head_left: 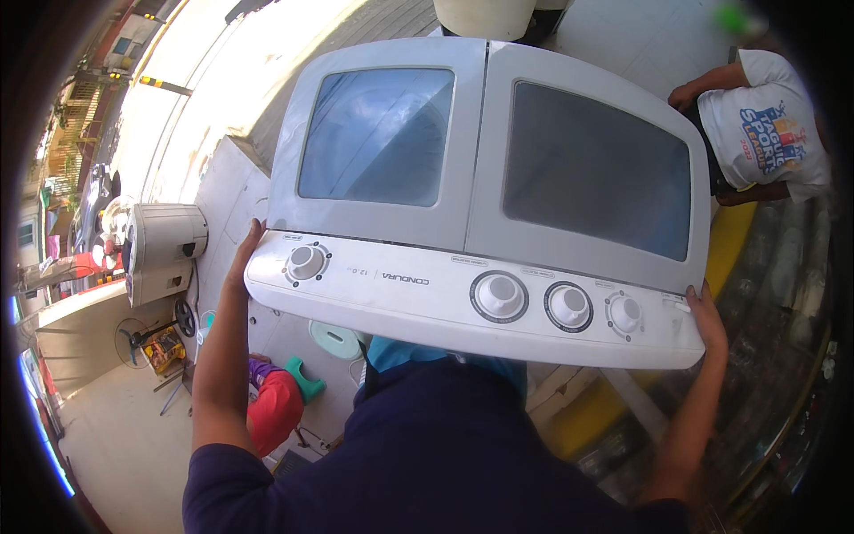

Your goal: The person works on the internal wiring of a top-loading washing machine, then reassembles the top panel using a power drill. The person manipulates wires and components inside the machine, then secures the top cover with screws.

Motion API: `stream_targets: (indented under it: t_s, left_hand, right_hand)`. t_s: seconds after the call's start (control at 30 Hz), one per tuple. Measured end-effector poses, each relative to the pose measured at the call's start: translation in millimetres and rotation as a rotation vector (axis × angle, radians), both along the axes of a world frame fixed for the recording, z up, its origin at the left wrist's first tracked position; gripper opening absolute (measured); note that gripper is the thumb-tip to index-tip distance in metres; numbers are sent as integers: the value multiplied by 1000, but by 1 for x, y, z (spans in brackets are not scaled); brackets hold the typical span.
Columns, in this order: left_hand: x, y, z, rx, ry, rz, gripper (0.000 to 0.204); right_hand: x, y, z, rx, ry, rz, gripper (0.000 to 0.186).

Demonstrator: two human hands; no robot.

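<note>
Both hands grip a white twin-tub washing machine (485, 191) held up against the chest.

The washing machine fills the middle of the view, its two tinted lids (378, 133) shut and four control dials (500, 296) facing the person. The left hand (245, 258) clasps its left edge, the right hand (703, 311) its right corner, fingers pressed together around each side. Another person in a white shirt (765, 125) crouches at upper right.

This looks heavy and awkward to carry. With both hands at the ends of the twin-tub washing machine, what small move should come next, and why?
Probably slide the right hand further under its corner. Only its fingertips show at the edge of the twin-tub washing machine, while the left hand lies flat along the other end, and the control panel presses against the person's chest.
</note>
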State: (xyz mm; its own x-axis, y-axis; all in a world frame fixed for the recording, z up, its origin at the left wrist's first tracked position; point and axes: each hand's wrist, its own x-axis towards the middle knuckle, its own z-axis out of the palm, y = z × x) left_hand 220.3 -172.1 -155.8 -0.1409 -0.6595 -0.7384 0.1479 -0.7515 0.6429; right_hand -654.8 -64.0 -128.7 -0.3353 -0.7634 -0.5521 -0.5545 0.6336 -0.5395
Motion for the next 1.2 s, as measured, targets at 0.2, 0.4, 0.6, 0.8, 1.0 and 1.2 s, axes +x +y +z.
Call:
stream_targets:
  t_s: [0.2, 0.4, 0.6, 0.8, 1.0, 1.2]
  left_hand:
    - [-15, 54, -33, -235, 511, 419, 72]
    - [-21, 65, -51, -347, 498, 458, 79]
    - [-22, 74, -53, -355, 338, 378, 78]
    - [-34, 13, -48, -455, 158, 225, 68]
    - [-21, -96, -71, -1034, -486, -269, 58]
    - [-41, -166, -85, -950, -99, 79, 38]
  right_hand:
    - [1, 17, -12, -82, -540, -219, 68]
    - [19, 26, -21, -90, -946, -701, 48]
    - [25, 39, -47, -329, -1127, -664, 40]
    - [27, 96, -57, -283, -1127, -756, 43]
    - [65, 158, -63, -366, -1149, -876, 49]
    - [162, 192, -54, -810, -436, -661, 73]
